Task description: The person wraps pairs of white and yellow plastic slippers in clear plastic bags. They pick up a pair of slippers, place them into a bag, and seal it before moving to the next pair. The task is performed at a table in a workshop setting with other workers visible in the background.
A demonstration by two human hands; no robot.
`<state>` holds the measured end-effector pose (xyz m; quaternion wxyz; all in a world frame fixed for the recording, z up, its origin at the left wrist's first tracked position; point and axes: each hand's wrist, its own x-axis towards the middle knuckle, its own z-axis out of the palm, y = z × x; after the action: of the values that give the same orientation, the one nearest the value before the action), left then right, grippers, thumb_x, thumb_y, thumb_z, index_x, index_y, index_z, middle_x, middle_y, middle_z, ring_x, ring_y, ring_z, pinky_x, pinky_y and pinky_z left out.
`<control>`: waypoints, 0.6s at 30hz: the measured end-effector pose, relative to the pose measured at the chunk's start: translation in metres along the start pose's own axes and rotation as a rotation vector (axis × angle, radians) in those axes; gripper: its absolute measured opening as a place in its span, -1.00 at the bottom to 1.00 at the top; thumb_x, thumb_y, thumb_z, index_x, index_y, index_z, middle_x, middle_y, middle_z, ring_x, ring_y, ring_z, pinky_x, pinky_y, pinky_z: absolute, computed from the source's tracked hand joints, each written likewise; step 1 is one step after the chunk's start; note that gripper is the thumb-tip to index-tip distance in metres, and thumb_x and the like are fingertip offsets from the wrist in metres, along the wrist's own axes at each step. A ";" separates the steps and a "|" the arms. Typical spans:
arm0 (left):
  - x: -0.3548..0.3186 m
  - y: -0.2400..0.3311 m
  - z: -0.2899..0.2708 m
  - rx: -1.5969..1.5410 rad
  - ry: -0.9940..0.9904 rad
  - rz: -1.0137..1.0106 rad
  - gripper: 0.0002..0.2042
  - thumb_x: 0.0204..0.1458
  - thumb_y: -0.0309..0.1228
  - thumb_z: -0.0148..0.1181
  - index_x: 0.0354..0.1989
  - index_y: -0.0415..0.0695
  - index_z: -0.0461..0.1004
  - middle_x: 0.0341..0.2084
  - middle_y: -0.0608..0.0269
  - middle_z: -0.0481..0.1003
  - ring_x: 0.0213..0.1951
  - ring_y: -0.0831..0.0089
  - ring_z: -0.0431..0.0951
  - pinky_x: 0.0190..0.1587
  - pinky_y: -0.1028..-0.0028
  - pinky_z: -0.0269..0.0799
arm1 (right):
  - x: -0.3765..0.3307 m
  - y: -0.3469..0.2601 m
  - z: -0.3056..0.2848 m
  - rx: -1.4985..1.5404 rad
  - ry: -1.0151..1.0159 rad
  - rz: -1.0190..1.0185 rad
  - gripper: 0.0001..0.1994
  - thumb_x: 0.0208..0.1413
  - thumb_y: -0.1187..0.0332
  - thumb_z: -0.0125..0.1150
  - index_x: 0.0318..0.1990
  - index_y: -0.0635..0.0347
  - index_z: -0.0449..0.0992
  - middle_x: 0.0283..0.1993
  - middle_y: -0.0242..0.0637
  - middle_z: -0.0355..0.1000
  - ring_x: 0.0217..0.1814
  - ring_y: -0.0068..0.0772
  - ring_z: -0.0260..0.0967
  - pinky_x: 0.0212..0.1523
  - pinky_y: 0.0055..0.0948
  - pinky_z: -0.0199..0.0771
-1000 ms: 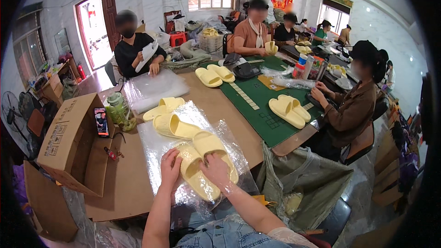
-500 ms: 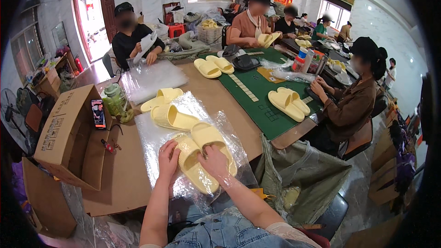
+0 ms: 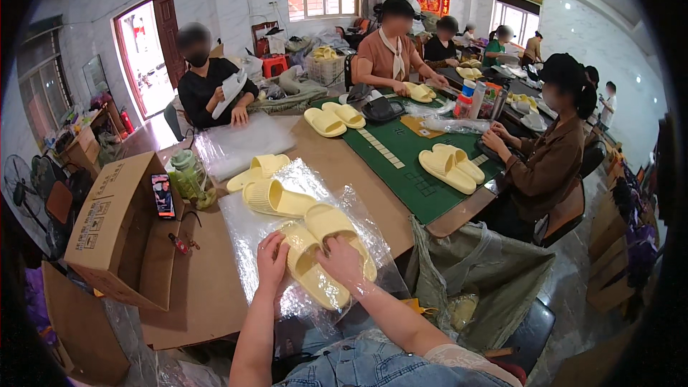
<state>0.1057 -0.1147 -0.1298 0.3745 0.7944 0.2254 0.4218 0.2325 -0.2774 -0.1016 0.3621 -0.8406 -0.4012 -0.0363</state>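
Observation:
A pair of pale yellow slippers [image 3: 322,244] lies on a stack of clear plastic bags [image 3: 247,226] at the near edge of the brown table [image 3: 358,172]. My left hand [image 3: 271,259] rests on the left slipper's heel end, fingers spread. My right hand [image 3: 342,264] presses between the two slippers, gripping the right one. Two more yellow slippers [image 3: 269,183] lie just beyond on the plastic.
An open cardboard box [image 3: 118,226] with a phone [image 3: 163,196] propped on it stands to my left. A green mat [image 3: 401,154] holds other slipper pairs [image 3: 451,167]. Several people sit around the table. A grey bag [image 3: 480,279] hangs at the table's right edge.
Both hands stay on the slipper pair and shifted only slightly. The person at the far left lowered the white item they hold.

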 end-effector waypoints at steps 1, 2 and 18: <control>0.001 0.000 -0.001 0.005 -0.008 -0.006 -0.73 0.11 -0.39 0.25 -0.03 -0.19 0.58 0.07 0.04 0.51 0.14 0.13 0.43 0.23 0.26 0.32 | 0.000 0.000 0.000 0.003 0.001 0.000 -0.65 0.10 0.10 0.20 -0.13 0.18 0.53 -0.19 -0.10 0.45 -0.19 0.03 0.49 -0.17 -0.06 0.51; 0.001 0.001 -0.003 0.010 -0.016 -0.012 -0.73 0.12 -0.40 0.24 -0.03 -0.20 0.58 0.08 0.03 0.50 0.16 0.14 0.43 0.24 0.27 0.31 | 0.001 -0.001 0.000 0.007 0.002 -0.001 -0.65 0.10 0.10 0.20 -0.13 0.18 0.53 -0.19 -0.10 0.45 -0.18 0.02 0.49 -0.17 -0.06 0.51; -0.002 0.001 -0.002 0.003 -0.006 -0.023 -0.72 0.09 -0.39 0.25 -0.04 -0.19 0.58 0.06 0.05 0.51 0.14 0.12 0.42 0.23 0.25 0.31 | -0.002 -0.002 -0.003 0.002 -0.010 0.007 -0.61 0.09 0.05 0.20 -0.12 0.18 0.54 -0.15 -0.09 0.45 -0.16 0.05 0.49 -0.16 -0.06 0.50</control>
<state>0.1030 -0.1155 -0.1289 0.3791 0.7935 0.2341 0.4146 0.2301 -0.2796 -0.0993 0.3612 -0.8418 -0.3999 -0.0305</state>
